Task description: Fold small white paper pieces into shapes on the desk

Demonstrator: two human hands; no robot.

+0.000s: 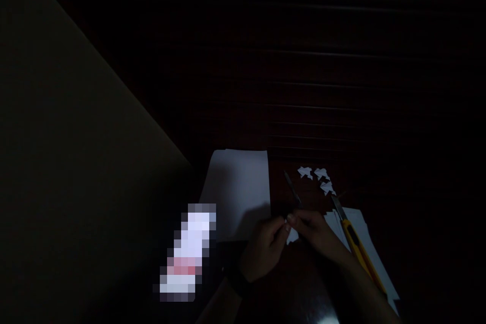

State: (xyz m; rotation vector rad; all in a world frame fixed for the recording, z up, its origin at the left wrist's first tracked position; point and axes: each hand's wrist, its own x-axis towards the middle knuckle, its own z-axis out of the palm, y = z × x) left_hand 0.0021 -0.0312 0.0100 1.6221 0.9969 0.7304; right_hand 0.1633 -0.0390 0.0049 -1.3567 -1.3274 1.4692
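Close together over the dark table, my left hand (266, 244) and my right hand (318, 233) both pinch a small folded piece of white paper (292, 236). Its lower part shows between them; my fingers cover the rest. A dark band circles my left wrist. Just beyond my fingertips lies a thin dark pen-like tool (291, 187), its near end close to my right hand. Three small folded paper figures (305, 172) rest farther back on the right, flat and pointed at the corners.
White paper sheets (239, 182) lie to the left of my hands. A yellow utility knife (359, 248) rests on cut paper pieces (374, 243) at the right. A bright pixelated object (190, 250) is at the lower left. A pale surface (76, 136) slopes along the left side.
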